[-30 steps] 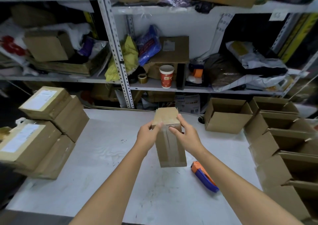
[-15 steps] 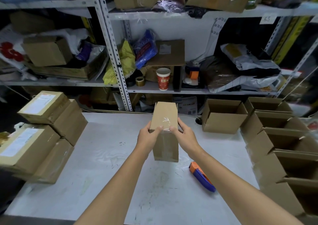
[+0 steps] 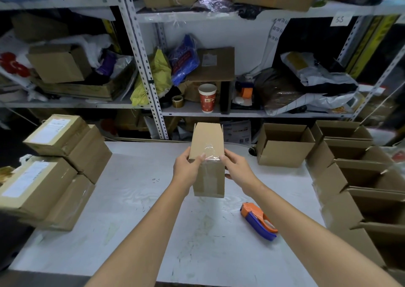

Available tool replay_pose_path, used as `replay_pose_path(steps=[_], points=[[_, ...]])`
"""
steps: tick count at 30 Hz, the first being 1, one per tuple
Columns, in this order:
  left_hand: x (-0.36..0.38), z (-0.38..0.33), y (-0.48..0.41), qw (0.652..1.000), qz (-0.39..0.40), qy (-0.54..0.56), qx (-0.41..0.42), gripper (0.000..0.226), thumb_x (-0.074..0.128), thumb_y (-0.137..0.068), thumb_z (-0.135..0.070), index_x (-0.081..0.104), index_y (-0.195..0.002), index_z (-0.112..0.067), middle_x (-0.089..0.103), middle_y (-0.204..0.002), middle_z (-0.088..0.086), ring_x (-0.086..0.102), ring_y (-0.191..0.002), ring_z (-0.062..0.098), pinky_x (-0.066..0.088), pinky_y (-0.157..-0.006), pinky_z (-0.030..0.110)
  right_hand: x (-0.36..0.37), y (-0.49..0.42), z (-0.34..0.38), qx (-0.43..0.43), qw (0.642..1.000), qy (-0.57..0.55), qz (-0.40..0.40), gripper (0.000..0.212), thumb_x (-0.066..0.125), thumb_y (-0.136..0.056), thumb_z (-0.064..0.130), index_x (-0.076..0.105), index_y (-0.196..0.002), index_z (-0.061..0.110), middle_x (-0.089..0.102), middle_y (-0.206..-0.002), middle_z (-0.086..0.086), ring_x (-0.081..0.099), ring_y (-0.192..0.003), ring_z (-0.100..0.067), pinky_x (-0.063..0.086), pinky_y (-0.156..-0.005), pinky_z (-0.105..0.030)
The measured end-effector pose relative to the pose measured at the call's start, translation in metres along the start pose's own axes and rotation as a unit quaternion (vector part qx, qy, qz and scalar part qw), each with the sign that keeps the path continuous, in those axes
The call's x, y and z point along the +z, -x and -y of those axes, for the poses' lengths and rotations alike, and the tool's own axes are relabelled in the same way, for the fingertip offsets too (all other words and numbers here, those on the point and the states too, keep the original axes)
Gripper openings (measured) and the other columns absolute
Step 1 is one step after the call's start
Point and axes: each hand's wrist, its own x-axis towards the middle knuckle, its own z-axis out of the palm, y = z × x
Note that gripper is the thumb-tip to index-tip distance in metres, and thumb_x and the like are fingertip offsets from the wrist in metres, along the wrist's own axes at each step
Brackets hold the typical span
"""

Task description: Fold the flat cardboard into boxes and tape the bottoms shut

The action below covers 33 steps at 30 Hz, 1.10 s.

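A small brown cardboard box [image 3: 208, 142] is held above the white table [image 3: 135, 199], its taped bottom facing me, clear tape shining across the fold. My left hand [image 3: 187, 170] grips its left side with the thumb on the taped face. My right hand [image 3: 237, 168] grips the right side the same way. An orange and blue tape dispenser [image 3: 259, 222] lies on the table to the right of my right forearm.
Sealed labelled boxes [image 3: 54, 166] are stacked at the table's left. Several open folded boxes [image 3: 285, 146] line the right side [image 3: 372, 177]. Metal shelving [image 3: 142, 67] behind the table holds bags, cartons and a red paper cup [image 3: 207, 98].
Both hands have lifted the box and tipped it away from me, so more of its taped face shows. The tape dispenser has not moved.
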Motion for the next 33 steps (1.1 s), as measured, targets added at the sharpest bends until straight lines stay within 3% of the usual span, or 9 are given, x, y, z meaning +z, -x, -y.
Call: replay_pose_path(steps=[4, 8, 12, 14, 17, 24, 26, 29, 33], points=[[0.005, 0.003, 0.002, 1.0, 0.02, -0.013, 0.018, 0.038, 0.065, -0.096, -0.036, 0.057, -0.133, -0.035, 0.067, -0.118, -0.011, 0.059, -0.111, 0.015, 0.051, -0.082, 0.028, 0.006, -0.004, -0.002, -0.011, 0.999, 0.005, -0.036, 0.026, 0.05, -0.103, 0.038, 0.063, -0.124, 0.043, 0.071, -0.114, 0.018, 0.066, -0.108, -0.01, 0.057, -0.091, -0.035], [0.007, -0.005, 0.004, 0.998, 0.066, 0.003, -0.014, 0.04, 0.055, -0.101, -0.041, 0.053, -0.141, -0.036, 0.061, -0.115, -0.017, 0.054, -0.106, 0.006, 0.043, -0.071, 0.018, -0.006, -0.004, -0.004, -0.008, 0.999, 0.014, -0.044, 0.032, 0.055, -0.098, 0.051, 0.066, -0.123, 0.035, 0.073, -0.109, 0.012, 0.068, -0.106, -0.016, 0.058, -0.092, -0.041], [0.004, -0.007, -0.001, 0.996, 0.067, 0.039, -0.051, 0.025, 0.045, -0.104, -0.045, 0.061, -0.122, -0.038, 0.063, -0.105, -0.02, 0.057, -0.097, 0.0, 0.048, -0.075, 0.017, -0.017, -0.005, -0.002, -0.001, 1.0, -0.002, -0.031, 0.023, 0.054, -0.101, 0.045, 0.064, -0.12, 0.038, 0.072, -0.112, 0.009, 0.067, -0.105, -0.014, 0.058, -0.094, -0.043], [0.003, -0.005, -0.001, 0.997, 0.063, 0.018, -0.036, 0.029, 0.05, -0.104, -0.038, 0.059, -0.131, -0.039, 0.066, -0.111, -0.018, 0.058, -0.097, 0.0, 0.05, -0.073, 0.016, -0.015, -0.005, -0.002, -0.017, 0.999, 0.007, -0.03, 0.03, 0.057, -0.099, 0.046, 0.064, -0.126, 0.037, 0.072, -0.116, 0.011, 0.067, -0.108, -0.014, 0.057, -0.095, -0.043], [0.004, -0.004, -0.004, 0.999, 0.028, -0.011, -0.024, 0.037, 0.052, -0.103, -0.032, 0.058, -0.14, -0.031, 0.066, -0.129, -0.006, 0.06, -0.112, 0.016, 0.054, -0.092, 0.033, -0.01, -0.002, -0.004, -0.019, 0.999, 0.017, -0.023, 0.039, 0.057, -0.099, 0.045, 0.06, -0.136, 0.034, 0.069, -0.122, 0.013, 0.065, -0.113, -0.014, 0.056, -0.097, -0.043], [0.011, -0.003, 0.005, 0.997, 0.019, -0.075, 0.008, 0.043, 0.06, -0.099, -0.036, 0.056, -0.141, -0.024, 0.065, -0.129, -0.004, 0.059, -0.116, 0.02, 0.053, -0.094, 0.035, -0.009, 0.004, -0.008, -0.005, 1.0, 0.025, -0.014, 0.04, 0.055, -0.101, 0.044, 0.056, -0.139, 0.035, 0.066, -0.126, 0.013, 0.062, -0.115, -0.014, 0.055, -0.099, -0.044], [0.01, -0.002, 0.004, 0.997, 0.006, -0.077, -0.006, 0.041, 0.059, -0.1, -0.033, 0.058, -0.139, -0.02, 0.066, -0.128, 0.0, 0.06, -0.114, 0.022, 0.054, -0.096, 0.038, -0.011, 0.009, -0.002, -0.002, 0.999, 0.033, 0.016, 0.042, 0.055, -0.1, 0.045, 0.052, -0.141, 0.035, 0.062, -0.127, 0.017, 0.059, -0.115, -0.011, 0.054, -0.091, -0.032], [0.004, -0.002, 0.005, 0.996, 0.016, -0.084, -0.029, 0.038, 0.054, -0.102, -0.032, 0.059, -0.138, -0.02, 0.066, -0.128, 0.002, 0.06, -0.114, 0.024, 0.053, -0.099, 0.042, -0.016, 0.016, 0.007, -0.002, 0.992, 0.09, 0.094, 0.057, 0.064, -0.095, 0.043, 0.039, -0.146, 0.038, 0.047, -0.127, 0.028, 0.048, -0.12, -0.001, 0.042, -0.091, -0.019], [0.002, -0.005, 0.007, 0.995, 0.026, -0.093, -0.024, 0.038, 0.052, -0.103, -0.031, 0.058, -0.138, -0.017, 0.066, -0.125, 0.003, 0.059, -0.113, 0.024, 0.052, -0.094, 0.037, -0.02, 0.018, 0.006, -0.092, 0.938, 0.331, 0.054, 0.097, 0.076, -0.086, 0.04, 0.014, -0.16, 0.025, 0.018, -0.159, 0.02, 0.017, -0.146, -0.006, 0.02, -0.119, -0.033]])
